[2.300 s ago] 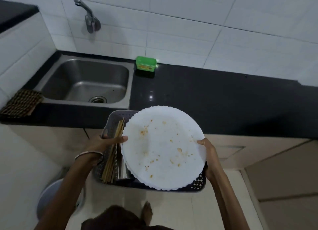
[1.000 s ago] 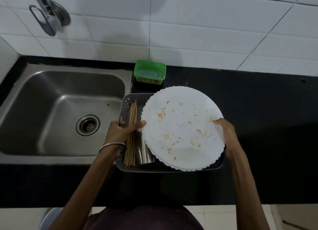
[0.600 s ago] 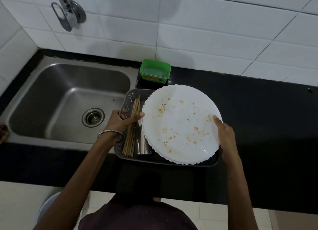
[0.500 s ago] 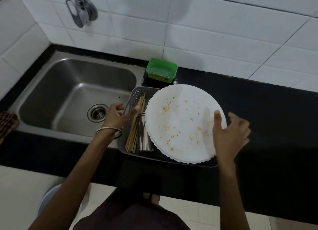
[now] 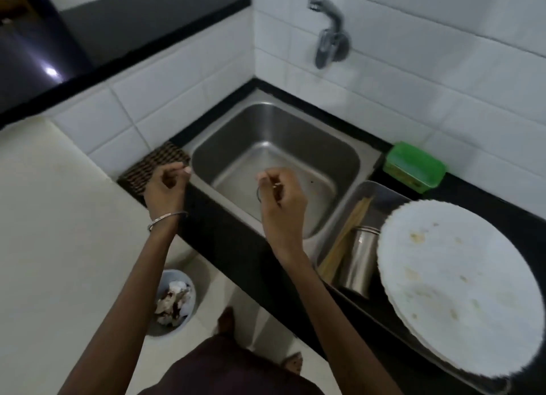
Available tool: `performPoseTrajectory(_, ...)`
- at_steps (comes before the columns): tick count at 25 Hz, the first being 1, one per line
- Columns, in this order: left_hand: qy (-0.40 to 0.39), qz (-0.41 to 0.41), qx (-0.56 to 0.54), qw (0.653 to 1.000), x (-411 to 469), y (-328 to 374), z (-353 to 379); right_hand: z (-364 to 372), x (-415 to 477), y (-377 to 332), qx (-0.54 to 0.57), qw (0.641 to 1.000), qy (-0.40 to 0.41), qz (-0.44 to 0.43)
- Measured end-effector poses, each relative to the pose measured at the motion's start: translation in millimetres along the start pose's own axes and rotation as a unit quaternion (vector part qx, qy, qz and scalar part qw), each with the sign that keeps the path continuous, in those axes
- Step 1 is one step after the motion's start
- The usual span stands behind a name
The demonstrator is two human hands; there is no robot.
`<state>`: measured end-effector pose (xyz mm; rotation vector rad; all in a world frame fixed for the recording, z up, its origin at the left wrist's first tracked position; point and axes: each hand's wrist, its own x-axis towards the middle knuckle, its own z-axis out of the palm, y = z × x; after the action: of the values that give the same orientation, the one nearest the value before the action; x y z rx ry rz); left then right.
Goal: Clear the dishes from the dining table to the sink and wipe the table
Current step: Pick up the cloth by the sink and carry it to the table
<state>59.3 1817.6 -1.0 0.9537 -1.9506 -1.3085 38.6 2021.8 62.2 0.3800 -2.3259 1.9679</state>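
The grey basket (image 5: 373, 188) rests on the black counter to the right of the steel sink (image 5: 283, 140). It holds a stack of soiled white plates (image 5: 461, 282), a steel cup (image 5: 361, 259) and a bundle of wooden sticks (image 5: 350, 230). My right hand (image 5: 282, 201) hovers over the sink basin, fingers curled in, holding nothing I can see. My left hand (image 5: 167, 188) is at the sink's left rim, fingers curled, just beside a dark woven cloth (image 5: 153, 165). Neither hand touches the basket.
A green plastic box (image 5: 413, 167) sits on the counter behind the basket. The tap (image 5: 328, 40) juts from the tiled wall above the sink. A small bin with scraps (image 5: 174, 300) stands on the floor below. A raised black ledge (image 5: 147, 19) runs at left.
The basket was set down on the counter and both hands let go of it. My hands moved left to the sink and the view swung left.
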Motion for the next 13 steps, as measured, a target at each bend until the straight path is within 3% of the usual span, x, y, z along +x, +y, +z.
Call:
performPoseTrajectory(3, 0.064, -0.018, 0.054, 0.996, 52, -34, -40, 93, 31, 19, -0.036, 0.992, -0.107, 0.051)
performPoseTrajectory(5, -0.005, 0.013, 0.182, 0.983, 88, -57, -58, 151, 50, 34, -0.098, 0.976, -0.18, 0.074)
performPoseTrajectory(7, -0.127, 0.043, 0.315, 0.94, 111, -75, -63, 192, 61, 46, -0.119, 0.964, -0.221, 0.086)
performPoseTrajectory(9, -0.196, 0.036, 0.355, 0.913, 125, -87, -60, 215, 63, 56, -0.115, 0.966, -0.209, 0.099)
performPoseTrajectory(13, -0.175, 0.019, 0.294, 0.939, 138, -91, -53, 220, 45, 69, -0.099, 0.973, -0.158, 0.133)
